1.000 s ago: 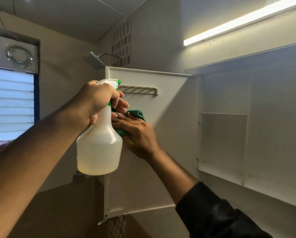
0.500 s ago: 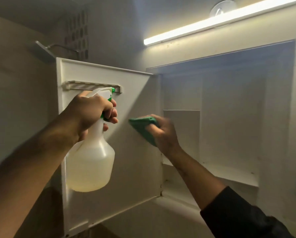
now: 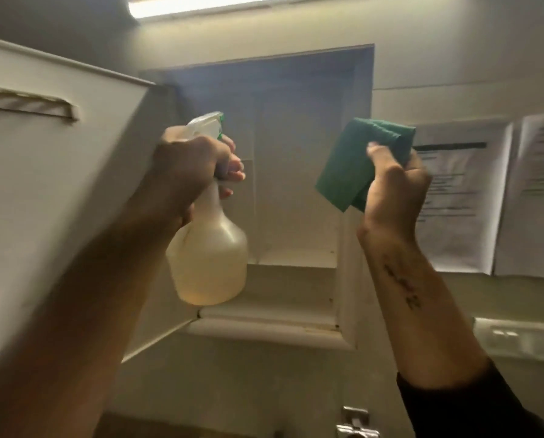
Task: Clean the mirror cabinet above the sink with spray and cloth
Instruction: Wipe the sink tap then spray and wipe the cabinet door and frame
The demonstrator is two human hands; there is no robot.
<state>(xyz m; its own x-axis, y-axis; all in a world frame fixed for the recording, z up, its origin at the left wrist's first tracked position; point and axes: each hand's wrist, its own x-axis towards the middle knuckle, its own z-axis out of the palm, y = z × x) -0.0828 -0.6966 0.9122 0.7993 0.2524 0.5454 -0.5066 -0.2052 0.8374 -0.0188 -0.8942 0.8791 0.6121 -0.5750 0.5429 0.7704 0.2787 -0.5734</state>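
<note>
The white cabinet [image 3: 348,279] stands open on the wall, its door [image 3: 59,191] swung out to the left with a small rail near its top. My left hand [image 3: 188,165] grips the neck and trigger of a translucent spray bottle [image 3: 209,260] holding pale liquid, its nozzle aimed into the cabinet interior. My right hand [image 3: 394,188] holds a folded green cloth [image 3: 356,162] up in front of the cabinet's right edge, away from any surface. The shelves inside look bare.
A light strip [image 3: 220,4] glows above the cabinet. Two printed paper sheets [image 3: 454,197] hang on the wall to the right. A white fitting [image 3: 514,338] sits low on the right wall, and a metal tap [image 3: 356,422] shows at the bottom.
The view has swung right, so the cabinet interior is now centred. My right hand lifted the cloth off the door and moved it right. The bottle now points into the cabinet.
</note>
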